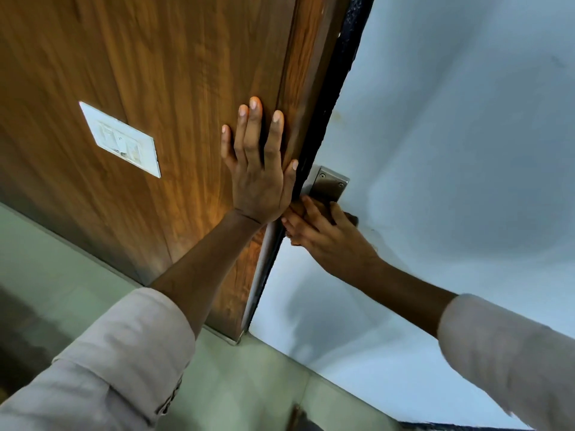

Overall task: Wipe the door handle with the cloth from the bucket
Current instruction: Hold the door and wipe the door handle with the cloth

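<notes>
Pressing flat on the wooden panel, the left hand has its grip spread, fingers apart. Right hand curls over the door handle on the pale door; whether that grip clamps a cloth, I cannot tell.

Door handle mostly hidden under right hand; cloth not discernible.
</notes>
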